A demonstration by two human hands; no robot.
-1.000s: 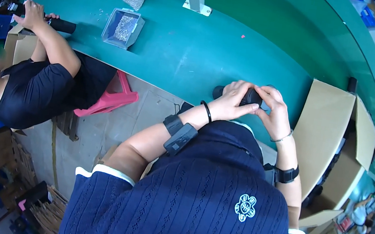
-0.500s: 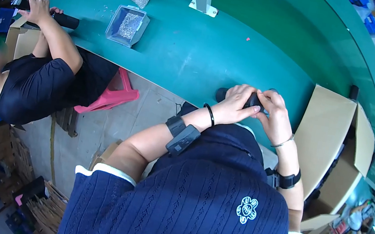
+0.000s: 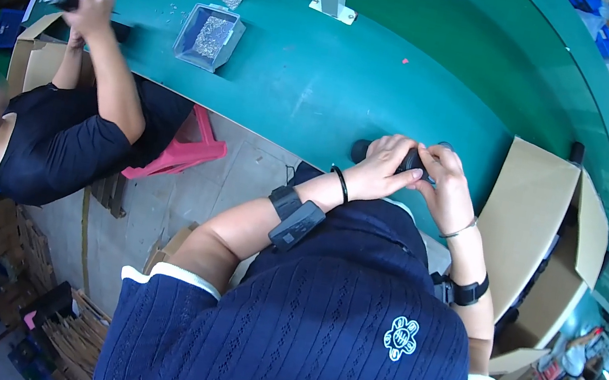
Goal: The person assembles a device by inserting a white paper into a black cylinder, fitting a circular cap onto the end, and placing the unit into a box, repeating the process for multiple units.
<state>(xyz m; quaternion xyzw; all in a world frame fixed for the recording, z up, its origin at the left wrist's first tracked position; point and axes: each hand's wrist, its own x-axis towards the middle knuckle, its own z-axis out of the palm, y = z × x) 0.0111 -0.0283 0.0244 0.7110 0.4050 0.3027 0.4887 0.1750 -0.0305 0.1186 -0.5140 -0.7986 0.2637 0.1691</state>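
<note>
Both hands have barely shifted, still at the near edge of the green table [image 3: 321, 88]. Left hand [image 3: 382, 169] and right hand [image 3: 446, 185] curl closed around a small black part [image 3: 410, 162]; keeping it braced against that edge steadies the work.

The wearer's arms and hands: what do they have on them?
Bare hands. The left hand has a thin black band at its wrist and a dark strapped device on the forearm; the right hand has a thin bracelet and black strap. Short navy knit sleeves, white-trimmed.
</note>
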